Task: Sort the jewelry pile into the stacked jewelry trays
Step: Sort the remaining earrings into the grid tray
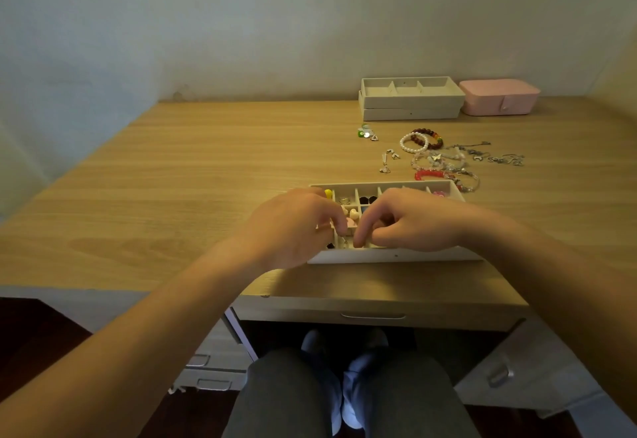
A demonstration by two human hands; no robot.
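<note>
Knees (348,399) in grey trousers under desk (172,179). Left hand (296,227) over near tray (396,257), fingers curled down into its front cells; whether it holds anything, cannot tell. Right hand (413,222) close beside it, curled likewise, grasp hidden. Jewelry pile (444,158) lies beyond the tray, to the right. Stacked trays (410,100) and pink box (499,97) by wall.

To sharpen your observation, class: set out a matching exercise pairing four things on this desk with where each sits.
1 pink box
2 pearl bracelet
3 divided tray
4 stacked trays

A under the left hand and right hand
B by the wall, rightmost
C loose on the desk
D by the wall, left of the pink box

Pairs: 1-B, 2-C, 3-A, 4-D
</note>
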